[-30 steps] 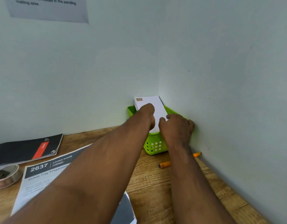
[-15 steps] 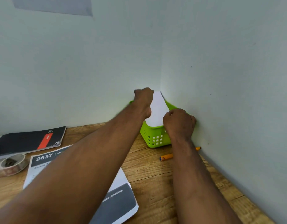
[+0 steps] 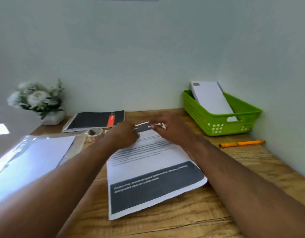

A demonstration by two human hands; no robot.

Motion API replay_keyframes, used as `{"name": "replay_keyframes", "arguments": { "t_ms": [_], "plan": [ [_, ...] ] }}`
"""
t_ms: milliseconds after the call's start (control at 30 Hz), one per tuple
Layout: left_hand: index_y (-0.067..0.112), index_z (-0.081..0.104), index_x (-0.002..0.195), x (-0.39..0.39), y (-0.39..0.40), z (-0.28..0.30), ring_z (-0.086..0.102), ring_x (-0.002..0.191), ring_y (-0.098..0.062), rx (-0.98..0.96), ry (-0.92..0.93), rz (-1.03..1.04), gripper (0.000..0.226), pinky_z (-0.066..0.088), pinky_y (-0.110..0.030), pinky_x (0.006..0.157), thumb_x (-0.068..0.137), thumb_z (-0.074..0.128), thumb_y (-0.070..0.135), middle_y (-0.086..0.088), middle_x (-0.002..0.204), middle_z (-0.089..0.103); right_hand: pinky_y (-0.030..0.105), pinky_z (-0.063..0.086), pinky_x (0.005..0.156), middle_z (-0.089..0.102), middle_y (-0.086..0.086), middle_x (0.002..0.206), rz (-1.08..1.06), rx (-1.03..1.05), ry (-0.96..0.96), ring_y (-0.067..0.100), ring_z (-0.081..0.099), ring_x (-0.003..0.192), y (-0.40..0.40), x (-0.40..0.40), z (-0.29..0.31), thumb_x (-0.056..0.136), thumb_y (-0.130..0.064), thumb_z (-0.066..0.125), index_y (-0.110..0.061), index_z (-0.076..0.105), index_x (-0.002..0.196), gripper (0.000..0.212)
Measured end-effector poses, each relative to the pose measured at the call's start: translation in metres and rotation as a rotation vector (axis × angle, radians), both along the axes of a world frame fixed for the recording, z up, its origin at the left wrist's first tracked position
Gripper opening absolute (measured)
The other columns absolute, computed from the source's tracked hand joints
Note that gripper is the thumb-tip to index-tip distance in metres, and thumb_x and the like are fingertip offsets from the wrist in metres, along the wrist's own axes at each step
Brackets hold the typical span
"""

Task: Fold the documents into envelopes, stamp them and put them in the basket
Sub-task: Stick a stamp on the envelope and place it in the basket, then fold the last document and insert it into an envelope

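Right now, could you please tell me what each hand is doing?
Left hand: grips the far edge of the printed document.
Right hand: pinches the same far edge, lifting it slightly.

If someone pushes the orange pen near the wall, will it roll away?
Probably yes: the orange pen looks round and lies loose on the flat wooden table. It likely weighs little. The right wall stands close and might stop it.
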State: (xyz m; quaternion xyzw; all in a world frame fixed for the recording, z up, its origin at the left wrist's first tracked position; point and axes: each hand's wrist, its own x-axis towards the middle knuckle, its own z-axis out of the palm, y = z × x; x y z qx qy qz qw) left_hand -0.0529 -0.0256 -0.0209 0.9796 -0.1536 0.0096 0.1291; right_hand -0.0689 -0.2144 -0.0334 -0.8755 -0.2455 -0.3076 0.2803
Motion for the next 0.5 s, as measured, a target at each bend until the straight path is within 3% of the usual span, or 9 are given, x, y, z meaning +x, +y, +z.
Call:
{"name": "replay_keyframes", "arguments": {
  "t_ms": [167,300,400,500],
  "plan": [
    [0.019,0.043,0.142,-0.003,0.020,-0.020,0.044,0.130,-0.026,-0.034,0.057,-0.090,0.046,0.035,-0.034,0.105,0.101,0.040,0.040,-0.007,0.147,0.041,0.025,0.046,0.075,0.070,-0.010,0.096,-0.015,-0.072,0.285,0.002,0.060,0.079,-0.001,0.018,-0.016,0.086,-0.023,0.067,-0.018,0.074,0.101,0.018],
    [0.026,0.031,0.149,0.005,0.024,-0.020,0.035,0.138,-0.024,-0.075,0.101,-0.123,0.060,0.031,-0.040,0.111,0.096,0.046,0.051,0.000,0.155,0.030,0.028,0.042,0.097,0.058,-0.006,0.133,-0.086,-0.156,0.466,0.013,0.055,0.118,-0.001,0.024,-0.014,0.085,-0.037,0.068,-0.027,0.058,0.131,0.048],
    [0.026,0.027,0.151,0.007,0.024,-0.020,0.031,0.140,-0.025,-0.058,0.073,-0.114,0.067,0.029,-0.038,0.111,0.094,0.046,0.056,-0.001,0.157,0.022,0.023,0.034,0.099,0.049,-0.004,0.143,-0.117,-0.204,0.554,0.014,0.047,0.127,-0.002,0.026,-0.009,0.084,-0.042,0.068,-0.026,0.047,0.140,0.062],
    [0.033,0.020,0.151,0.012,0.029,-0.023,0.033,0.139,-0.026,0.018,0.036,-0.050,0.082,0.031,-0.044,0.111,0.084,0.045,0.072,-0.001,0.157,0.024,0.021,0.032,0.097,0.045,-0.005,0.146,-0.123,-0.164,0.609,0.013,0.045,0.129,-0.005,0.025,-0.005,0.079,-0.045,0.072,-0.027,0.042,0.143,0.073]
  ]
}}
